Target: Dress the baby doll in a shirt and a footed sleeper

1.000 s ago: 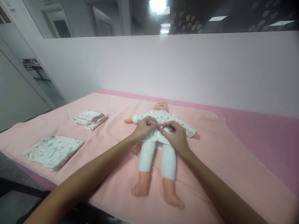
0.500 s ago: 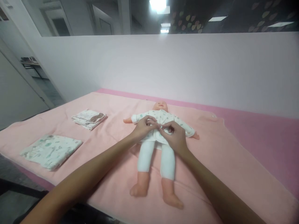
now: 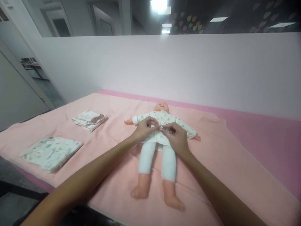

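A baby doll (image 3: pixel 162 108) lies on its back on a pink blanket (image 3: pixel 225 163), head toward the wall. It wears a white printed top (image 3: pixel 169 118) and white leggings (image 3: pixel 147 157), and its feet are bare. My left hand (image 3: pixel 143 129) and my right hand (image 3: pixel 176 138) meet over the doll's belly. Both pinch the front edges of the top around a small snap button (image 3: pixel 161 127). Their fingers are curled and pressed together on the cloth.
Two folded printed cloths lie to the left on the blanket, one nearer the doll (image 3: pixel 88 119) and one by the front edge (image 3: pixel 50 152). A pale wall (image 3: pixel 188 69) rises behind the table. A darker pink surface (image 3: pixel 270 138) shows at the right.
My fingers have shifted slightly on the snap at the doll's belly. The doll and the folded cloths stay where they were.
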Demonstrator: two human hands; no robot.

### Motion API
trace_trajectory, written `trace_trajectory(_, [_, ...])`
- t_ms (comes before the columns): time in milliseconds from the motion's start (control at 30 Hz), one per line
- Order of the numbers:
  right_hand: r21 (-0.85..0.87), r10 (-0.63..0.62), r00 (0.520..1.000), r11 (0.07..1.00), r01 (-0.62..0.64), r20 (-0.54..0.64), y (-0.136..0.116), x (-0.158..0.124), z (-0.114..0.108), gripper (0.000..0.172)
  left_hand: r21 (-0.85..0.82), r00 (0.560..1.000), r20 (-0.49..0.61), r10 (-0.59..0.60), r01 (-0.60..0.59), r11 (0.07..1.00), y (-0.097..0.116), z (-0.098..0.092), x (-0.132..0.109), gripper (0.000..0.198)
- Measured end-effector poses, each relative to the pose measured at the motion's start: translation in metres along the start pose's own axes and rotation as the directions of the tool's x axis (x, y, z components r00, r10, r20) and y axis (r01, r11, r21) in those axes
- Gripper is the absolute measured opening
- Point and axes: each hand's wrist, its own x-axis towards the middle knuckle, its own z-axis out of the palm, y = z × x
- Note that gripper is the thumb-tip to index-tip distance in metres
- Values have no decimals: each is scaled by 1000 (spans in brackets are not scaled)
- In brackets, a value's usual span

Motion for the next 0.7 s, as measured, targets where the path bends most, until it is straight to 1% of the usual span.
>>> trace_trajectory(133, [-22,29,998,999,-28,53,-4,4,-2,23,0,1000,-18,5,-5,1000,0,0,0,30])
trace_trajectory(200, [-46,64,994,997,-60,91,-9,8,-5,30,2,999,-43,4,-4,1000,-1,1,1,29])
trace_trajectory(267, [-107,83,985,992,-67,150,-16,12,-11,37,8,998,-57,-1,2,1000,-1,1,1,28])
trace_trajectory(333, [-223,78,963,975,-19,259,-25,13,-18,42,4,999,-53,-2,2,1000,-1,1,2,27])
trace_trajectory(400, [-358,64,923,930,82,380,-33,11,-23,44,-17,999,-34,14,-14,1000,-1,0,2,22])
trace_trajectory(467, [-454,43,895,872,184,445,-39,8,-25,41,-11,999,-5,52,-52,999,-1,-2,1,20])
trace_trajectory(533, [-496,11,883,830,254,470,-46,6,-27,29,49,995,28,101,-102,994,0,-6,1,25])
trace_trajectory(600, [-511,17,880,820,260,475,-54,8,-30,17,120,988,70,139,-147,982,1,-11,-1,30])
trace_trajectory(633, [-518,38,880,820,243,473,-58,10,-32,14,141,985,91,149,-161,977,2,-13,-1,32])
trace_trajectory(700, [-532,96,881,825,190,463,-68,14,-40,14,157,981,123,151,-170,973,4,-16,-3,34])
